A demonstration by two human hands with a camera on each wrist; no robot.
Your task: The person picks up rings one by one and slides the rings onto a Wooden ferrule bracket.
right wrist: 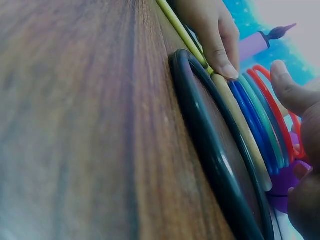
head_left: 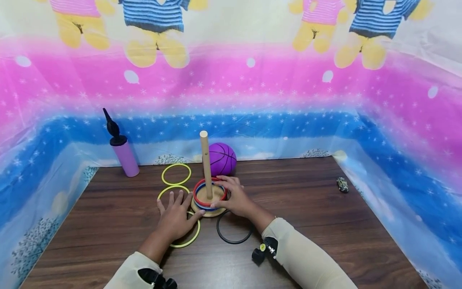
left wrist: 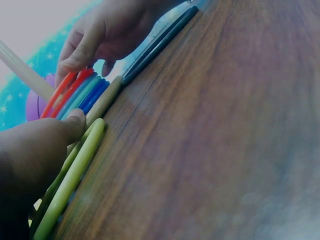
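Note:
A wooden post (head_left: pixel 206 164) rises from a round wooden base (head_left: pixel 213 214). Red, teal and blue rings (left wrist: pixel 89 95) are stacked around its foot, red uppermost. My right hand (head_left: pixel 234 197) is at the stack's right side, its thumb and fingers spanning the top red ring (head_left: pixel 195 192) and gripping its edge. Spread fingers of my left hand (head_left: pixel 175 218) lie over the yellow rings (head_left: pixel 174 186) left of the base. The left thumb rests against the base's edge, below the blue rings (right wrist: pixel 255 127). Part of the yellow rings is hidden beneath that hand.
A black ring (head_left: pixel 232 243) lies flat in front of the base. Behind the post sits a purple ball (head_left: pixel 225 158). A purple hand pump (head_left: pixel 124 156) stands at the back left, and a small toy car (head_left: pixel 342 184) is at the far right of the wooden table (head_left: pixel 306 216).

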